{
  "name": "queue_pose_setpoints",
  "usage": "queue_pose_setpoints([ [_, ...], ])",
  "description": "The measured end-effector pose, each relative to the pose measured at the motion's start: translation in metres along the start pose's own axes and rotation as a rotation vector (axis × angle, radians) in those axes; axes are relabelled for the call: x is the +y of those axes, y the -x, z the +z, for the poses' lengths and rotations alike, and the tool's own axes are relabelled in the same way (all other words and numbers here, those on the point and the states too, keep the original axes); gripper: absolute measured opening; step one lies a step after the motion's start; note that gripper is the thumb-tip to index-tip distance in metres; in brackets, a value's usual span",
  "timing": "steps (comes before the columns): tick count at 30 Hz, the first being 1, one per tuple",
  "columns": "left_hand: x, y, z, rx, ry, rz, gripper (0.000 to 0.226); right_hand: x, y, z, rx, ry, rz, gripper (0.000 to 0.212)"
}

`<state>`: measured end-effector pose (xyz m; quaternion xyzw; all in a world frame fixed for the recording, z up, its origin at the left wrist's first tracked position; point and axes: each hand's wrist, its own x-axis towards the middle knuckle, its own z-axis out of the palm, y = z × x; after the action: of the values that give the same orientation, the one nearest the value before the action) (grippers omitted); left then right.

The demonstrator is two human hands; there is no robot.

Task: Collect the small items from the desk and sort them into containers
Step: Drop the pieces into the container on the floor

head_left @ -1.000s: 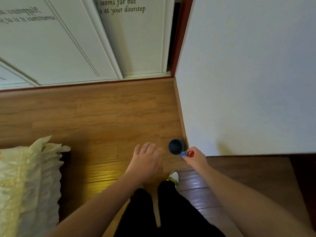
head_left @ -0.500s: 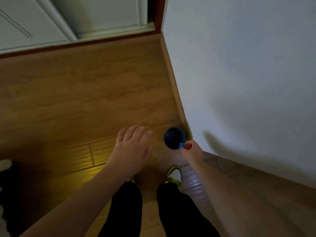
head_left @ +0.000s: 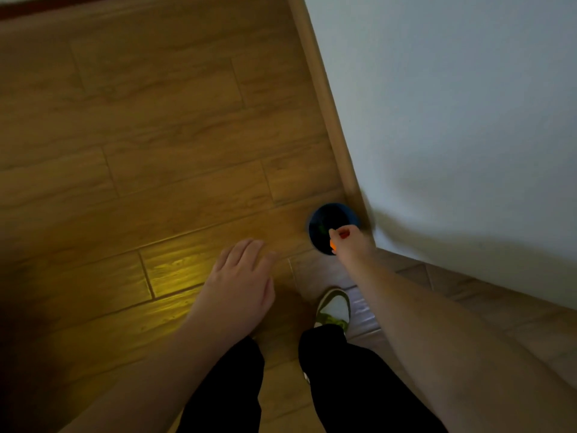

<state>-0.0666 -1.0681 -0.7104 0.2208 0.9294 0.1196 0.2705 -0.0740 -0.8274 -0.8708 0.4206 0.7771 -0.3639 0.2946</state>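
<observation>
Right hand: I see my right hand (head_left: 349, 242) stretched forward on a nearly straight arm, over the near edge of a dark blue cup (head_left: 331, 225), fingers curled tight around small items (head_left: 343, 235); a red bit shows at the knuckles and an orange bit pokes out below the fist.
Left hand: my left hand (head_left: 240, 285) hangs palm down over the floor, wrist bent slightly, fingers loosely spread and gently curved, holding nothing.
Cup: it stands on the wood floor (head_left: 140, 151) right in the corner, just beside the baseboard (head_left: 324, 98) of the white wall (head_left: 452, 104). Something greenish shows inside, but it is too dark for me to tell what.
Arms: both forearms are bare and come in from the bottom edge, the right one crossing over darker floor tiles (head_left: 468, 295) that run along the wall.
Legs: black trousers (head_left: 352, 385) sit between my arms, with one white and green shoe (head_left: 334, 307) pointing toward the cup.
Picture quality: dim and a little blurred around the cup.
</observation>
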Motion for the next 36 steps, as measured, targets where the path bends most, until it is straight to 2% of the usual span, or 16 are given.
queue_pose_setpoints([
  [7, 0.007, -0.003, -0.004, 0.023, 0.001, 0.023, 0.039, 0.003, -0.009, -0.002, -0.055, -0.31, 0.209, 0.025],
  [11, 0.01, -0.006, -0.011, 0.017, -0.019, 0.054, 0.039, 0.007, -0.005, -0.014, -0.072, -0.34, 0.195, 0.028],
  [16, 0.013, -0.007, -0.021, 0.039, -0.033, 0.055, 0.038, -0.003, 0.017, -0.033, -0.169, -0.434, 0.231, 0.065],
  [19, 0.016, -0.004, -0.032, 0.052, -0.03, 0.069, 0.044, -0.014, 0.044, -0.052, -0.167, -0.246, 0.15, 0.058],
  [23, 0.02, 0.005, -0.059, 0.048, -0.054, 0.052, 0.045, -0.026, 0.097, -0.088, -0.158, -0.021, -0.051, 0.055],
  [28, 0.04, 0.032, -0.105, -0.032, -0.049, 0.038, 0.045, -0.036, 0.169, -0.129, -0.303, 0.025, -0.171, 0.055],
  [32, 0.067, 0.066, -0.149, -0.072, -0.093, 0.023, 0.049, -0.043, 0.226, -0.165, -0.25, 0.253, -0.318, 0.058],
  [36, 0.1, 0.107, -0.195, -0.163, -0.097, -0.019, 0.052, -0.052, 0.299, -0.207, -0.278, 0.298, -0.442, 0.056],
])
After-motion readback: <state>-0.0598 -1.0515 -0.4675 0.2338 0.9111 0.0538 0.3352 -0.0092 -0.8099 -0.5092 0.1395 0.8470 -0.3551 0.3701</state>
